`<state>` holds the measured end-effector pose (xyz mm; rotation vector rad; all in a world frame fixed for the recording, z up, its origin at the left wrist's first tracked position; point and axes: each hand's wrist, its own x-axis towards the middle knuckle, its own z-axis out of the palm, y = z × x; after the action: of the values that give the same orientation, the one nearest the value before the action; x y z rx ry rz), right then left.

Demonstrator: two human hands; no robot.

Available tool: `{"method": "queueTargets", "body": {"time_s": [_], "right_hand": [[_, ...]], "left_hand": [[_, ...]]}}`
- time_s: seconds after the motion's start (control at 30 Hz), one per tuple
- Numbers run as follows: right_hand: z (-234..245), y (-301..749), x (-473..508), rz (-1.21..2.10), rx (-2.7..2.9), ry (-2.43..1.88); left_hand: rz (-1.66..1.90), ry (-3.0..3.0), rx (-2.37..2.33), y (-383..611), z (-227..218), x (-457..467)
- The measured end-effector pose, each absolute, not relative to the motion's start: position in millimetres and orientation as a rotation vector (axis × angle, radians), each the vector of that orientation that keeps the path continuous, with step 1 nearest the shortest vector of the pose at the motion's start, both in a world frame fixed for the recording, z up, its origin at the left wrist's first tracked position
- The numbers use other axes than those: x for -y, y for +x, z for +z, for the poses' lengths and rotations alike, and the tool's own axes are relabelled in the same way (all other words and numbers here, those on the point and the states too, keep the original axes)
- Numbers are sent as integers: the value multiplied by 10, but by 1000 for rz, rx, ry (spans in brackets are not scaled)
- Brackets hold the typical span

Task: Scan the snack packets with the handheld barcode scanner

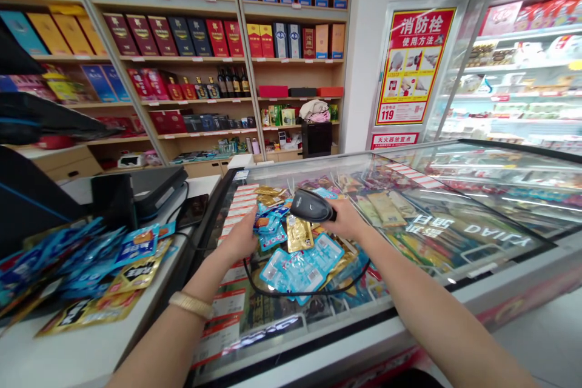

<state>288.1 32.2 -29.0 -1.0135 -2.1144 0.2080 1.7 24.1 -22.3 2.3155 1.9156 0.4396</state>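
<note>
A black handheld barcode scanner is gripped in my right hand, its head pointing left above a pile of snack packets. My left hand is at the pile's left side, closed on a blue snack packet; its fingertips are partly hidden. Under the scanner lies a gold packet. Nearer to me, light blue packets lie back side up on the glass freezer lid. The scanner's black cable loops around the front of the pile.
On the white counter at left, blue and gold packets are heaped beside a phone and a black device. Shelves of boxed bottles stand behind. A lit fridge is at right.
</note>
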Motion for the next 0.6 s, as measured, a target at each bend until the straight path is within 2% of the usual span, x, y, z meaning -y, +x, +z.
{"method": "queueTargets", "body": {"time_s": [0.13,0.33,0.6], "right_hand": [[-293,2879,-319,177,2123,-999],[-285,2875,-300,166,2163,-999],[-284,2883,-293,172,2174,-1003]], "left_hand": [[229,2344,-1988,22,-262,-190],[123,2477,-1990,-36,-237,-89],[326,2548,-1955,-165,-324,-101]]}}
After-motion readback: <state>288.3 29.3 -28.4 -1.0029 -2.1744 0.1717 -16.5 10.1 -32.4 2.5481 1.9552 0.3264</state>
